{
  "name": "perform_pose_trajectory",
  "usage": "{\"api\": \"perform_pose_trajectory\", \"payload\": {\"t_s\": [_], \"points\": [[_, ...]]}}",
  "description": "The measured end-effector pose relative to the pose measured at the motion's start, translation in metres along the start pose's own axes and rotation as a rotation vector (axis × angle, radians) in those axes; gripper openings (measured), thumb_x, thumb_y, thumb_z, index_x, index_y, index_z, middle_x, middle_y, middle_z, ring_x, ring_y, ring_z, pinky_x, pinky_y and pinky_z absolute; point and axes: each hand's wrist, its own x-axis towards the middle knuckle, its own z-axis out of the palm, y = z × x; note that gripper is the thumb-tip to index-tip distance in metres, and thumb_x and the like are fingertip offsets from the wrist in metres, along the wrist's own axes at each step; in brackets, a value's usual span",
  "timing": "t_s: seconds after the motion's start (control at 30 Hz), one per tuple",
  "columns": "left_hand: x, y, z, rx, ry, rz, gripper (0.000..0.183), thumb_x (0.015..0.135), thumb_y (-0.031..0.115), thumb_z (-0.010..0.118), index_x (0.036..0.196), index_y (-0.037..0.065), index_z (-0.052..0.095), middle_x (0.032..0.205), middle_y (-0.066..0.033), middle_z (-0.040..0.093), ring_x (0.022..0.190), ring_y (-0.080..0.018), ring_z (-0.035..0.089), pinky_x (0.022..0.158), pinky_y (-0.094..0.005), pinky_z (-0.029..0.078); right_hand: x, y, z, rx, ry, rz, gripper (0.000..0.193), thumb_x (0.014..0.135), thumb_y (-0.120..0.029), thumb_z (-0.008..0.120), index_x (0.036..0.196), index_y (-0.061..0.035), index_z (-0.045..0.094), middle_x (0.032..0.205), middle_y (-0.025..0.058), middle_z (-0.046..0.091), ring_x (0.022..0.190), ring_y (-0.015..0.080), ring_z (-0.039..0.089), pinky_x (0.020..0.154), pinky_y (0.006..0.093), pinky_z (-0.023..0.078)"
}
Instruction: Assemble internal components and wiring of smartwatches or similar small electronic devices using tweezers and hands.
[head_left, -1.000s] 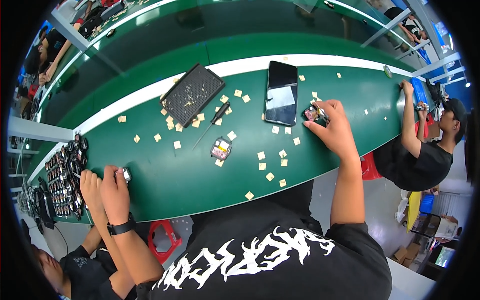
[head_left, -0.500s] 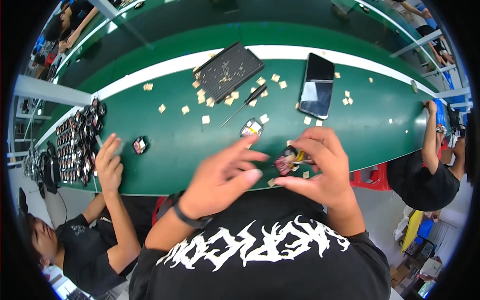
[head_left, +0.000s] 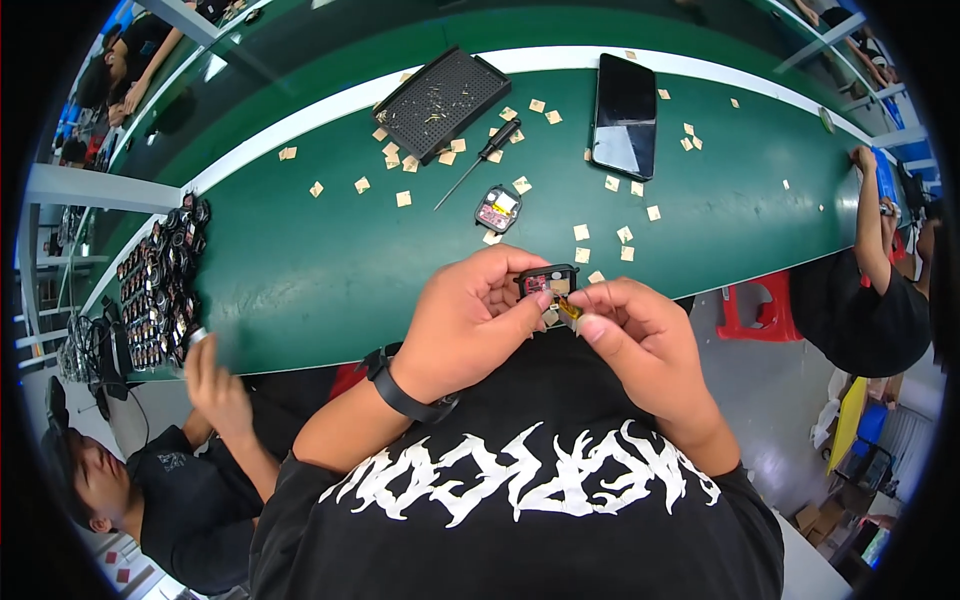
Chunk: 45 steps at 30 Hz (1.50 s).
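My left hand [head_left: 472, 325] is closed round the edge of a small black watch-like case [head_left: 536, 282], tilted so that its inside with a red circuit board shows. Thumb and fingers of my right hand [head_left: 645, 335] pinch a small part with yellow tape [head_left: 570, 309], right at the case's lower edge. Whether that part is still joined to the case is too small to make out. A second open case [head_left: 498, 210], with a red board and a white and yellow part in it, lies on the green table [head_left: 330, 270] just beyond my hands.
Beyond lie a black-handled screwdriver [head_left: 492, 146], a black ridged tray [head_left: 440, 104] with tiny bits in it and a dark phone [head_left: 624, 120]. Small beige squares [head_left: 581, 232] are scattered about. Rows of dark round devices [head_left: 160, 290] stand at left, near a co-worker's blurred hand [head_left: 218, 390].
My left hand, open before, has come to the case and taken hold of it. My right hand has shifted to the yellow-taped part. The device at left near the co-worker is gone from its spot.
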Motion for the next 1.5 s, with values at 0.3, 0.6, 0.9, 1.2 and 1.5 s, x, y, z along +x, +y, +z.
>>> {"api": "perform_pose_trajectory", "payload": {"t_s": [0.3, 0.6, 0.9, 1.2, 1.5], "points": [[-0.01, 0.0, -0.005, 0.26, 0.097, 0.089, 0.02, 0.095, 0.0, 0.064, 0.113, -0.006, 0.056, 0.096, -0.0096, 0.068, 0.079, -0.0102, 0.068, 0.068, -0.0227, 0.057, -0.008, 0.002, 0.016, 0.353, 0.046, 0.311, 0.013, 0.102, -0.007, 0.055, 0.111, 0.0006, 0.052, 0.084, 0.0089, 0.066, 0.062, 0.0077, 0.06, 0.051, 0.0214, 0.048], [-0.013, -0.001, 0.0, 0.334, 0.016, 0.188, 0.017, 0.096, -0.001, 0.063, 0.111, -0.008, 0.059, 0.101, -0.0118, 0.07, 0.086, -0.0125, 0.07, 0.075, -0.0249, 0.059, -0.013, 0.001, 0.016, 0.512, 0.048, 0.406, 0.01, 0.099, -0.005, 0.058, 0.101, 0.0, 0.049, 0.076, 0.0112, 0.066, 0.051, 0.0089, 0.058, 0.042, 0.0225, 0.045], [-0.01, -0.004, 0.002, 0.175, -0.055, 0.149, 0.017, 0.099, 0.002, 0.06, 0.113, -0.007, 0.059, 0.101, -0.0103, 0.068, 0.085, -0.0132, 0.07, 0.073, -0.0252, 0.058, -0.021, 0.011, 0.027, 0.597, 0.238, 0.294, 0.015, 0.096, 0.0, 0.061, 0.095, -0.0027, 0.046, 0.071, 0.0101, 0.064, 0.043, 0.0064, 0.05, 0.035, 0.0209, 0.035], [-0.007, 0.003, -0.005, -0.007, -0.072, -0.014, 0.011, 0.099, 0.005, 0.061, 0.107, -0.002, 0.058, 0.097, -0.0104, 0.068, 0.079, -0.0134, 0.069, 0.067, -0.0248, 0.057, -0.026, 0.028, 0.021, 0.362, 0.163, 0.156, 0.013, 0.097, 0.0, 0.06, 0.102, -0.0029, 0.048, 0.08, 0.0105, 0.066, 0.053, 0.0062, 0.054, 0.044, 0.0209, 0.042], [-0.001, 0.003, -0.005, -0.081, -0.127, -0.141, 0.012, 0.1, 0.007, 0.061, 0.106, -0.002, 0.056, 0.092, -0.0111, 0.068, 0.077, -0.0153, 0.07, 0.067, -0.0263, 0.058, -0.021, 0.045, 0.007, 0.165, 0.13, -0.225, 0.033, 0.088, 0.0, 0.075, 0.114, -0.0017, 0.055, 0.092, 0.006, 0.065, 0.06, 0.0025, 0.047, 0.053, 0.0182, 0.038]]}}
